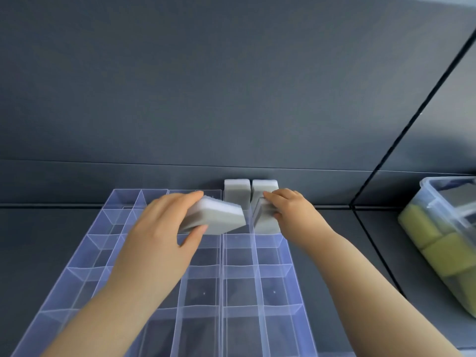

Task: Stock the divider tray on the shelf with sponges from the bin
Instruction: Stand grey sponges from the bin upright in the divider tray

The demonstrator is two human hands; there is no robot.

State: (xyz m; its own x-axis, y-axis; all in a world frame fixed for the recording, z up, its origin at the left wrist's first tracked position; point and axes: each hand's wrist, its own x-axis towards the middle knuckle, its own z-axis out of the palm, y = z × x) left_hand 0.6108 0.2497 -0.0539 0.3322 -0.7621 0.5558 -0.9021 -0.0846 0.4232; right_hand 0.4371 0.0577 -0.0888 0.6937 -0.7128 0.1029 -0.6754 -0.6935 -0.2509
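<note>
Sponges (216, 217), grey-white foam blocks

I'm at a shop-like shelf (51, 240): dark grey back panel (231, 99) beyond my grip, clear plastic divider tray (222, 279) beneath, clear sponge bin (443, 204) rightward.

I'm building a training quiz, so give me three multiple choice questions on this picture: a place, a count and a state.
1. Where is the bin relative to the divider tray? A left, B right, C inside it
2. How many upright sponges stand in the tray's far row? A two, B four, C none
3. What is the left hand doing? A resting open, B holding a grey and white sponge, C lifting a lid

Answers:
1. B, it sits at the right edge.
2. A, two stand side by side.
3. B, fingers and thumb curl round it.
</note>
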